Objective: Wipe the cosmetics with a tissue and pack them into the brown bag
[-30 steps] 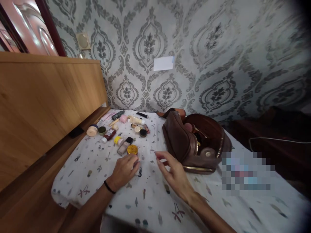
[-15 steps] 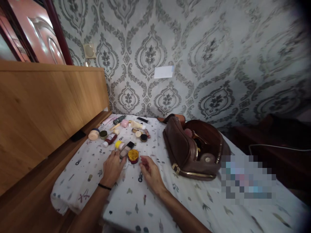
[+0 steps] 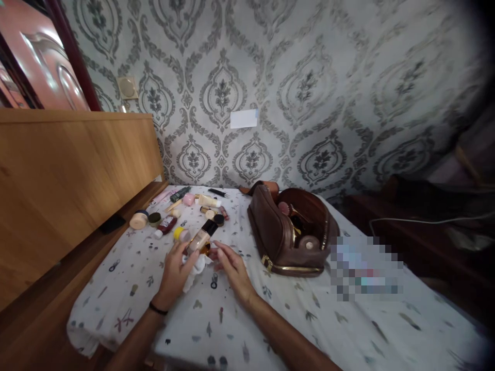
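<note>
The black-capped bottle [image 3: 203, 236] is off the patterned cloth [image 3: 193, 330], where it lay in the earliest frame, and is now raised in the left hand [image 3: 172, 269]. The left hand is closed on the bottle between thumb and fingers, the bottle tilted with its cap pointing away from the person. A crumpled white tissue [image 3: 196, 272] is at the same hand, below the bottle. The right hand [image 3: 236, 273] is just beside, its fingers apart and curled; contact with the tissue cannot be determined. An amber-lidded jar [image 3: 205, 249] is partly hidden behind the bottle. A yellow-capped container [image 3: 180, 234] lies near the left hand; an unzipped brown bag [image 3: 267, 221] stands to the right.
</note>
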A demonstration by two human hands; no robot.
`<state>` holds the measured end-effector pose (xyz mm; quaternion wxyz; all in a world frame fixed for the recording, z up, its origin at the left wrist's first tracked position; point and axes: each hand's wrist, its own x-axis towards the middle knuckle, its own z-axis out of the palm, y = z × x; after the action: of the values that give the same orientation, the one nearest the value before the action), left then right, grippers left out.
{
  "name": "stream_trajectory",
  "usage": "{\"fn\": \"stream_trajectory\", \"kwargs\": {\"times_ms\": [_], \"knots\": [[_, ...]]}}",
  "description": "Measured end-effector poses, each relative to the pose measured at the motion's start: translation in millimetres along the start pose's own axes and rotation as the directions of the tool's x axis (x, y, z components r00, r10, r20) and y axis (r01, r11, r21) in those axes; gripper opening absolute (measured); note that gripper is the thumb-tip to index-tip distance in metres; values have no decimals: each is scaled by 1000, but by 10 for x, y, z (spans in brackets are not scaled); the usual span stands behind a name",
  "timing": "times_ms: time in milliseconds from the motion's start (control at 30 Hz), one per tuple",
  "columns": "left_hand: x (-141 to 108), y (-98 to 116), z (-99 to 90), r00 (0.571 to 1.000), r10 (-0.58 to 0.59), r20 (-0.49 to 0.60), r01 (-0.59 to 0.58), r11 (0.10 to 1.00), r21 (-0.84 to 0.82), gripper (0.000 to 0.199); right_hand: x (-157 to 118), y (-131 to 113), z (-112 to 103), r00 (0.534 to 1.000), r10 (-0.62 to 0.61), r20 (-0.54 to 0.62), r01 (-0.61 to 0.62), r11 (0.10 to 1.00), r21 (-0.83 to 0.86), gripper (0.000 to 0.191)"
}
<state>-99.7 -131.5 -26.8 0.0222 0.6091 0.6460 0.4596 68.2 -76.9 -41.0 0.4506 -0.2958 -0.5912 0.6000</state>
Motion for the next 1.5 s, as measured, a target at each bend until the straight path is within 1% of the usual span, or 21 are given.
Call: {"fn": "stream_trajectory", "kwargs": {"times_ms": [100,200,267,333,367,433,500,533,600,667,733,767,800,867,933,1000,1067,1133,1233,1367,1500], "knots": [[-54,114,103,998,32,62,-29,998,-52,16,-13,-21,39,999,34,25,-38,986,163,51],[-85,170,169,986,94,134,-83,993,-84,18,-8,-2,42,996,80,-27,-66,941,332,47],[-68,194,156,968,148,201,-126,985,-116,23,8,2,21,991,128,-45,-99,910,403,50],[-10,221,105,956,163,242,-131,981,-145,24,29,-8,-5,985,164,-51,-127,894,430,53],[36,237,74,960,147,240,-112,982,-153,23,40,-16,-13,984,168,-56,-129,896,425,54],[155,273,26,978,80,193,-48,985,-165,26,53,-32,-16,984,156,-84,-111,912,394,53],[291,311,17,988,6,152,23,981,-191,31,48,-42,-1,986,131,-100,-89,933,349,51],[357,328,30,988,-21,152,53,976,-212,34,40,-45,10,988,123,-93,-87,942,325,49],[465,355,81,980,-49,195,107,948,-298,36,16,-49,26,992,113,-59,-93,958,270,47],[527,366,146,962,-39,270,148,906,-396,34,-3,-53,25,995,102,-14,-97,975,201,47],[544,351,204,948,-24,318,175,873,-456,35,-8,-61,4,996,84,9,-84,987,139,48],[541,332,224,949,-30,315,183,864,-468,39,-6,-67,-12,997,73,11,-74,992,106,49],[534,306,239,955,-52,292,192,859,-475,42,-3,-74,-30,998,62,8,-62,995,77,49],[522,236,248,968,-130,213,223,835,-503,46,4,-85,-62,999,42,-6,-42,999,30,49],[518,160,236,965,-219,146,263,803,-535,47,5,-93,-81,999,34,-13,-34,999,1,48],[519,101,217,951,-281,129,304,772,-559,47,4,-97,-89,999,40,-6,-40,999,-29,48],[516,67,206,939,-311,147,337,748,-572,49,3,-99,-90,999,51,8,-51,997,-53,49],[508,48,212,934,-311,178,355,736,-577,51,5,-99,-89,998,56,17,-55,997,-58,50],[493,25,241,939,-273,210,344,744,-572,51,8,-96,-85,999,43,17,-42,998,-56,50],[481,11,250,952,-217,216,302,784,-542,50,1,-95,-77,1000,23,6,-22,997,-77,45],[467,88,207,961,-146,236,246,841,-482,41,-2,-111,-95,999,-30,18,33,986,-166,42]]}}
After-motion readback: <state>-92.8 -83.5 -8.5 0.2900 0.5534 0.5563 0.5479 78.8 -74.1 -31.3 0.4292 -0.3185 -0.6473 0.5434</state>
